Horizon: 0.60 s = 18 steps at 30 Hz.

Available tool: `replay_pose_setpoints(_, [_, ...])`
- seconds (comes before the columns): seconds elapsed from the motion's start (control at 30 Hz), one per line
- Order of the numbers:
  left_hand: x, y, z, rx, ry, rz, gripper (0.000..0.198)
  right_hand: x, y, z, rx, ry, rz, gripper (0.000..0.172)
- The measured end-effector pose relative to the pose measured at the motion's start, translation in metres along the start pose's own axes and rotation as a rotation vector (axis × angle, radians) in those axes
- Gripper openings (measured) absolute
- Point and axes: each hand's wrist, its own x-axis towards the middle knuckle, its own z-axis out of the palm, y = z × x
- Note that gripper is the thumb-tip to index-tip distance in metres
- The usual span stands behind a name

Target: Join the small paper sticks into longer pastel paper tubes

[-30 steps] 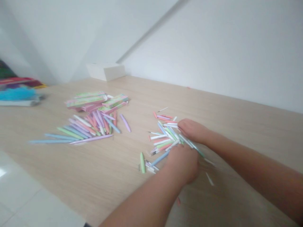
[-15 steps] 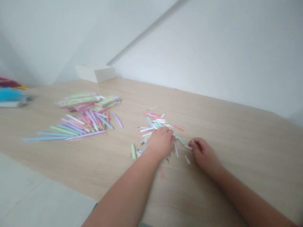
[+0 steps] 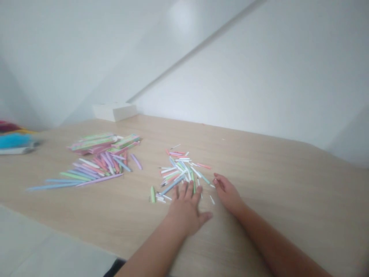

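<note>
My left hand (image 3: 186,209) lies flat on the wooden table (image 3: 273,169), fingers stretched out and open, fingertips at the near edge of a small heap of pastel pen parts (image 3: 181,171). My right hand (image 3: 226,192) rests on the table just right of that heap, fingers curled inward; what they hold, if anything, is too small to make out. A green pen cap (image 3: 152,194) lies left of my left hand. Thin white refills (image 3: 212,200) lie loose between my hands.
A bigger pile of assembled pastel pens (image 3: 89,171) lies to the left, with flat pen boxes (image 3: 105,141) behind it. A white box (image 3: 114,111) stands against the wall. Coloured items (image 3: 14,140) sit at the far left edge. The table's near edge (image 3: 86,240) runs diagonally at lower left.
Both hands have drawn back toward me from the heap of pen parts. My left hand went from a closed grip over the heap to lying flat. The camera tilted up.
</note>
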Motion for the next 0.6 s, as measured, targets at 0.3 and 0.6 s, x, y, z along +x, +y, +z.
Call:
replay_pose_setpoints(0.3, [0.044,-0.001,-0.004,-0.046,0.028,0.118,0.118,-0.003,-0.017,0.006,0.067,-0.154,-0.111,0.022])
replay_pose_setpoints(0.6, [0.061,0.007,-0.018,-0.198,0.135,0.255,0.049,-0.003,-0.021,0.002,0.303,-0.117,0.103,0.023])
